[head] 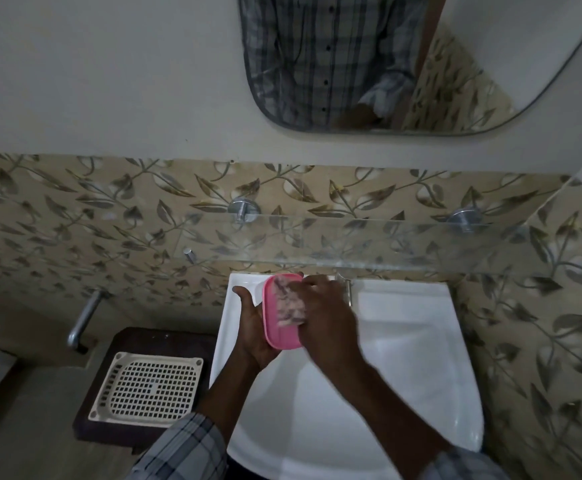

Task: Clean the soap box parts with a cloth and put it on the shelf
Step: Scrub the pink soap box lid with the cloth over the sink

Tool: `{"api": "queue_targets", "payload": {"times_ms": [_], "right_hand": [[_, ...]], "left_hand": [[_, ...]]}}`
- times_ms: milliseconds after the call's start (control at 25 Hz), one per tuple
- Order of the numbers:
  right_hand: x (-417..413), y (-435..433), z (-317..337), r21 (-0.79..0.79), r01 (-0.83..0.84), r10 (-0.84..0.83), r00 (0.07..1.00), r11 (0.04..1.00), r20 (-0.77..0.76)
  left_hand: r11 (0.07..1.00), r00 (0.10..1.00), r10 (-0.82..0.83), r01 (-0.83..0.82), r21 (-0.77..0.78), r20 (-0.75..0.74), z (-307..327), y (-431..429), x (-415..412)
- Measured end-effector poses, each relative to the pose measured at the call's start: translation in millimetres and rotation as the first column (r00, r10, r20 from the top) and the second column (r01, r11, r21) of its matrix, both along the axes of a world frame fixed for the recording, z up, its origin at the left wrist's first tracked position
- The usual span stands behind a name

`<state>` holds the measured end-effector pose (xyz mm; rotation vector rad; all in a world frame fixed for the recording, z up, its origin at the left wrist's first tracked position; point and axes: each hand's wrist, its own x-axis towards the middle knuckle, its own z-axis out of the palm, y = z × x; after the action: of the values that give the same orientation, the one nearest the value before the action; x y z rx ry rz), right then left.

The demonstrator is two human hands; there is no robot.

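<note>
Pink soap box shell (276, 336), frame centre: left hand (252, 327) fingers curled round it; right hand (327, 320) fingers bunched round cloth (290, 300) inside. Wiping underway; cream grid insert (147, 389), lower left, and glass shelf (386, 245) placement seemingly pending.

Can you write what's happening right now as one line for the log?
left hand holds pink soap box part over sink | right hand presses cloth on it | grid insert on stool

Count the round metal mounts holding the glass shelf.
2. Left mount at the glass shelf's left end; right mount further right. Others may lie beyond the frame.
</note>
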<state>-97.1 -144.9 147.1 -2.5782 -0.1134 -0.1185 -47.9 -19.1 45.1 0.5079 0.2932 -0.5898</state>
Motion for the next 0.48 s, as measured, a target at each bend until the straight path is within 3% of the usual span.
{"api": "queue_targets", "payload": {"times_ms": [80,160,240,320,360,400,440,480], "right_hand": [[-17.7,21.2,-7.4,-0.279,-0.156,0.178,0.982,0.947,0.056],[-24.6,7.4,-11.9,-0.442,-0.322,0.414,0.901,0.837,0.128],[-17.1,-25.9,-14.4,-0.518,-0.286,0.415,0.897,0.806,0.149],[-5.6,-47.5,-26.4,-0.280,-0.056,0.085,0.992,0.958,0.092],[-1.5,-47.8,-32.0,0.011,0.138,-0.137,0.990,0.990,-0.015],[-1.3,-36.8,-36.9,0.340,0.312,-0.247,0.944,0.887,-0.219],[-5.4,-18.9,-45.4,0.554,0.446,-0.246,0.883,0.703,-0.399],[-11.3,1.3,-54.4,0.635,0.527,-0.279,0.846,0.565,-0.454]], "left_hand": [[0.998,0.998,-0.062,0.062,-0.001,0.002,5.7,0.7,0.4],[0.996,0.997,-0.074,0.073,0.054,0.012,7.3,5.8,2.4],[0.988,1.000,0.001,-0.005,0.151,0.027,6.7,7.8,5.3],[0.947,0.991,0.127,-0.130,0.293,0.029,7.1,0.5,9.2],[0.921,0.985,0.168,-0.167,0.353,0.028,7.1,-9.6,7.7],[0.898,0.980,0.197,-0.188,0.398,0.017,7.2,-23.5,3.1],[0.875,0.970,0.244,-0.219,0.432,-0.003,3.5,-37.9,-4.4],[0.858,0.950,0.309,-0.255,0.446,-0.051,-3.8,-51.0,-11.8]]}}
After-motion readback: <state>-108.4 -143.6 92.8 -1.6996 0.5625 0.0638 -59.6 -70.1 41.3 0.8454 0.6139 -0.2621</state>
